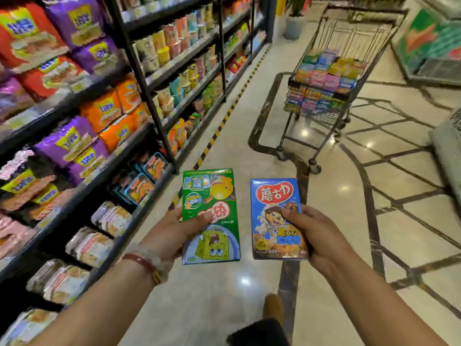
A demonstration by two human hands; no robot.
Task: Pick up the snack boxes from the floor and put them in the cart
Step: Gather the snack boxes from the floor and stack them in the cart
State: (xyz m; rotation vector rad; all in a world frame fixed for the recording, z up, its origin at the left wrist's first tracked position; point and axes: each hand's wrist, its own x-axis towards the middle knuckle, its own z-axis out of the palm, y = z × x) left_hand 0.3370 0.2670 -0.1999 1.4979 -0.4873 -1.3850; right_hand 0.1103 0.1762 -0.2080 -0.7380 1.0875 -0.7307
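- Green cardboard is showing up front: the green snack box (210, 216) is sitting in the left hand (172, 233), thumb pressing across its face, fingers curling behind its left edge.
- Printed on it, a yellow square sponge cartoon is grimacing at the bottom, a round orange cartoon face is grinning at top right, and a red-and-white logo is peeking out from under the thumb; its characters are too covered to read.
- Over to the right hand (316, 236), which is pinching the blue snack box (277, 218) along its right edge, thumb on the front.
- That box is shouting "蘑古力" in white on a red badge, with a cartoon pilot character below and "48" at the bottom corner.
- Both boxes are being held upright, side by side but apart, above the glossy marble floor (224, 295).
- A red bead bracelet (142, 263) is circling the left wrist.
- Further up the aisle, well apart from the hands, the wire shopping cart (324, 96) is standing with stacked colourful snack boxes in its basket; their labels are too blurred to read.
- Black shelving (139, 78) on the left is carrying purple, red and orange noodle multipacks and rows of cup noodles.
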